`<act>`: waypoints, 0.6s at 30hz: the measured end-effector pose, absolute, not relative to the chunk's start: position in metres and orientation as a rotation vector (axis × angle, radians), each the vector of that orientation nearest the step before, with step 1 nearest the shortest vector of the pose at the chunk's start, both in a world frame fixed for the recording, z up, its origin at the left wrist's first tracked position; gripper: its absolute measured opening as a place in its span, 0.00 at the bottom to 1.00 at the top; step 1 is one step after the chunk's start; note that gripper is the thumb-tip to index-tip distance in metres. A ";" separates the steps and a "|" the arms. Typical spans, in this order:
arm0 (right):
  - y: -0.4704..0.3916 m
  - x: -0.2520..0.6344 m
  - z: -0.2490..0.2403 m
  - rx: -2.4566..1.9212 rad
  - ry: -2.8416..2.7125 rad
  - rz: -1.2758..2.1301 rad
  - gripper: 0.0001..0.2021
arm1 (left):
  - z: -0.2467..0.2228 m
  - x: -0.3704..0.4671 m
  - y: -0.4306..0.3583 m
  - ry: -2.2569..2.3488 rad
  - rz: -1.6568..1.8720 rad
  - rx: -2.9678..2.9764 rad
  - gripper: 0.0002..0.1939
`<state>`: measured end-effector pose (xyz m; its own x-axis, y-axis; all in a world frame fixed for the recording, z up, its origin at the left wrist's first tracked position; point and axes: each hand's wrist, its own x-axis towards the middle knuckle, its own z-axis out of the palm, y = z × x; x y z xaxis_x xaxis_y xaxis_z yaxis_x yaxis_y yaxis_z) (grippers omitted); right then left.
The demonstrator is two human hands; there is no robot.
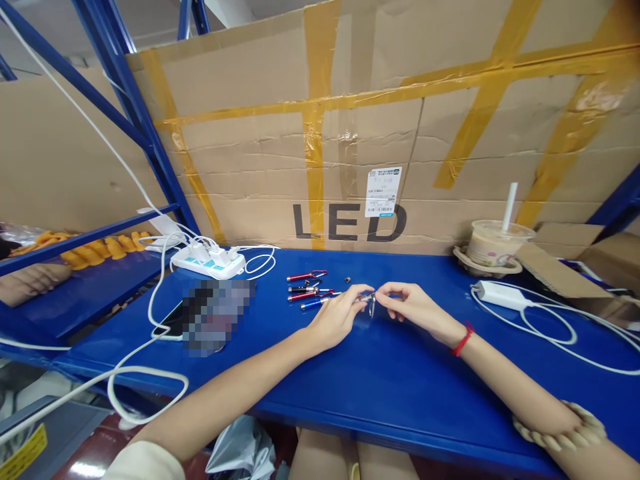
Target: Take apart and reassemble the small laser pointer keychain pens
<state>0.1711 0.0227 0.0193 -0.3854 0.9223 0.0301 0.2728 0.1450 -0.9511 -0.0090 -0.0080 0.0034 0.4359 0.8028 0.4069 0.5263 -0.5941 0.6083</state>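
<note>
Over the middle of the blue table (380, 380), my left hand (340, 315) pinches a small silvery keychain flashlight (369, 298) that has a clip hanging below it. The fingertips of my right hand (411, 308) are closed on its right end; much of it is hidden by fingers. Just left of my left hand lie several similar slim flashlights: a red flashlight (300, 277), a black flashlight (300, 289), another red flashlight (303, 297) and a blue flashlight (313, 304), partly covered by that hand. Behind my fingers sits a tiny dark piece (348, 280).
A white power strip (210, 261) with cables and a phone (173, 323) beside a blurred-out patch are at left. At right stand a drink cup (495, 247) in a carrier and a white adapter (503, 295). Cardboard (250, 160) backs the table. Another person's hand (35, 281) shows far left.
</note>
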 end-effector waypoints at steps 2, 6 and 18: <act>0.024 0.173 0.019 -1.137 -1.730 1.292 0.19 | 0.004 -0.008 -0.009 1.083 0.978 2.300 0.15; 0.022 0.173 0.019 -1.135 -1.707 1.353 0.19 | 0.004 -0.007 -0.009 1.038 0.995 2.306 0.14; 0.025 0.171 0.014 -0.950 -1.813 0.963 0.14 | 0.000 -0.005 -0.004 1.124 0.961 2.263 0.12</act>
<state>0.1707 0.0246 0.0137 -0.3488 0.8792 0.3247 0.2235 0.4145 -0.8822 -0.0050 -0.0044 -0.0004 0.4295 0.8142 0.3907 0.5121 -0.5760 0.6372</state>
